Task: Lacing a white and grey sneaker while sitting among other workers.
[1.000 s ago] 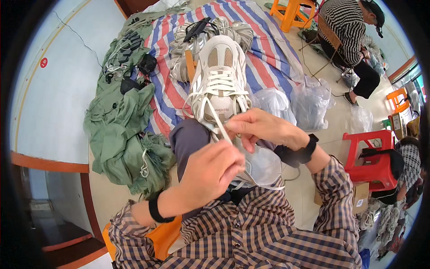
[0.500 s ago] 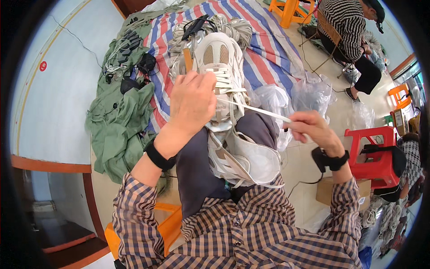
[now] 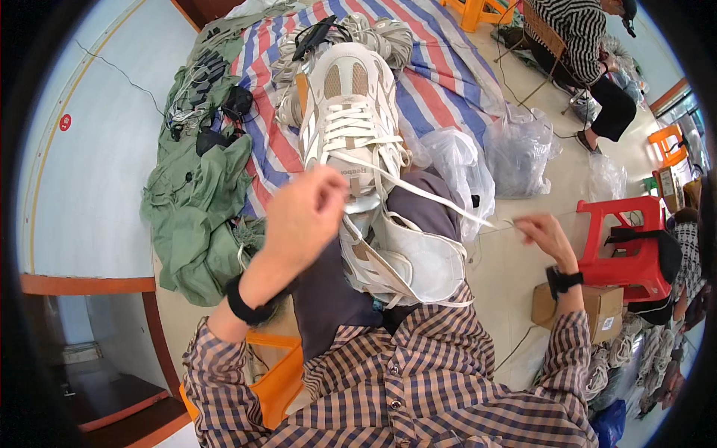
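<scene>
A white and beige sneaker [image 3: 351, 75] points toe away above my lap, its white shoelace [image 3: 433, 196] threaded through the upper eyelets. My left hand [image 3: 302, 220] is closed beside the tongue, at the shoe's left; a lace strand runs down toward it, but what its fingers hold is hidden. Out to the right, my right hand [image 3: 547, 237] pinches the end of the other strand, which stretches across from the shoe and sags a little. A pale-lined shoe part [image 3: 433, 269] rests on my lap; I cannot tell if it belongs to the same shoe.
More shoes [image 3: 385, 45] lie on a striped sheet [image 3: 441, 89] ahead. Clear plastic bags [image 3: 523, 153] stand at its right edge. Green cloth [image 3: 198, 216] lies left. A red stool [image 3: 624, 250] and cardboard box [image 3: 597, 310] are right. A seated person [image 3: 571, 37] works at far right.
My left hand has moved down and left off the lacing. The right hand has drawn outward to the right and slightly down, and more of the lace now lies between it and the shoe.
</scene>
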`<state>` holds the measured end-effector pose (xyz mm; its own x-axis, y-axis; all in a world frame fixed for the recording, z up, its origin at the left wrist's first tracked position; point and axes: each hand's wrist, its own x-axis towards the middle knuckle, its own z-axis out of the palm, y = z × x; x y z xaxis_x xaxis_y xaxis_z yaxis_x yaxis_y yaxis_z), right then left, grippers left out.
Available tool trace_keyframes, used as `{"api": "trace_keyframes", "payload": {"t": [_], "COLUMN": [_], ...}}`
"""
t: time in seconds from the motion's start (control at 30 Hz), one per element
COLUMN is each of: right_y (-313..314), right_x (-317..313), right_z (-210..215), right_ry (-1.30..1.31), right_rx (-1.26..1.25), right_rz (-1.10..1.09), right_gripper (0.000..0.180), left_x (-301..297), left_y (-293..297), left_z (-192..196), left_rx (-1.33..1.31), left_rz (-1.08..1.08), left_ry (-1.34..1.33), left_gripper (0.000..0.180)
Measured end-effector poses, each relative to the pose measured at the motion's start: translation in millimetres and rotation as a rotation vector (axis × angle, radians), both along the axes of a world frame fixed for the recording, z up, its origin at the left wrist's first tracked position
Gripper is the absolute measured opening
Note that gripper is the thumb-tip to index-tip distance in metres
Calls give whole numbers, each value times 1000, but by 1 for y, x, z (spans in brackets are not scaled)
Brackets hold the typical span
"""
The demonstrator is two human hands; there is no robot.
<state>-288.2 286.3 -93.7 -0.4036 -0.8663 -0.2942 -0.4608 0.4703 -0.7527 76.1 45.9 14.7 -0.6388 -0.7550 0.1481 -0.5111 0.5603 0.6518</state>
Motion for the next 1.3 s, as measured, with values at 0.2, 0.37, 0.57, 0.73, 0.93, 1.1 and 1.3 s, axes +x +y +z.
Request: {"api": "trace_keyframes", "payload": {"t": [0.2,0.37,0.57,0.73,0.93,1.1,1.3], "right_y": [-146,-193,-200,-198,-193,-184,-185], "right_x": [106,133,137,118,118,116,101], "right_z": [58,68,76,68,76,84,82], "right_ry": [136,602,688,375,132,-326,-429], "right_rx": [-641,-795,-872,-768,-620,-347,-432], "right_rz": [203,361,194,148,142,246,359], "right_gripper": [19,16,14,12,15,18,22], "left_x": [-8,-25,-19,10,-16,-39,32], "left_y": [6,11,7,23,11,6,12], "left_z": [-26,-18,-19,2,-18,-33,6], "left_rx": [729,1410,1472,1119,1558,1649,960], "left_rz": [-77,31,-89,-74,26,-20,-131], "left_ry": [-47,292,346,261,479,426,221], "left_gripper": [33,35,18,18,30,20,17]}}
